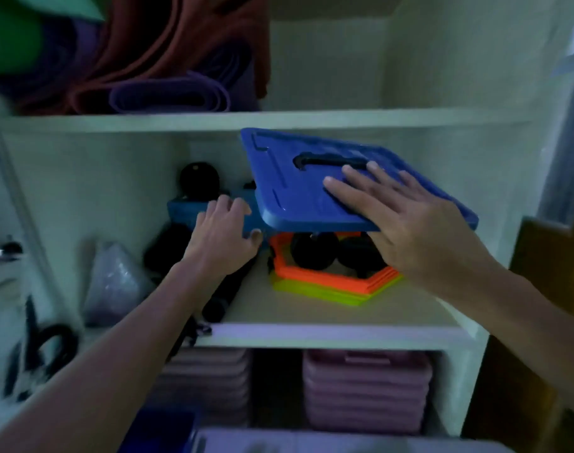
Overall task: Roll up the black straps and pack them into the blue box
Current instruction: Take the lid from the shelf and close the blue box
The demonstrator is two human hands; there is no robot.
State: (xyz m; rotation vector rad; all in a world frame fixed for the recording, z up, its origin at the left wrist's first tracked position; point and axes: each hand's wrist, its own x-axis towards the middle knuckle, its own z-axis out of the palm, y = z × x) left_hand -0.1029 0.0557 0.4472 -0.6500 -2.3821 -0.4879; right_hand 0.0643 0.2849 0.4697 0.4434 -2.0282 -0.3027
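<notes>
Head view: late stage, I'd judge; left hand (223,230) grips the blue box (187,212) on the shelf (328,331), right hand (406,220) lies flat, fingers spread, holding its lid (298,184).

The blue lid (311,178) looks like moulded plastic, smooth with a slight sheen and pressed grooves. The blue box (187,214) beneath it seems the same plastic, duller. The shelf (311,308) is a painted or laminated board, smooth and matt white. The orange and yellow-green hexagon rings (331,282) look like bright, smooth plastic. On the upper shelf, the purple mat (171,96) looks like soft matt foam, and the rust-red cloth (168,37) hangs in folds.
</notes>
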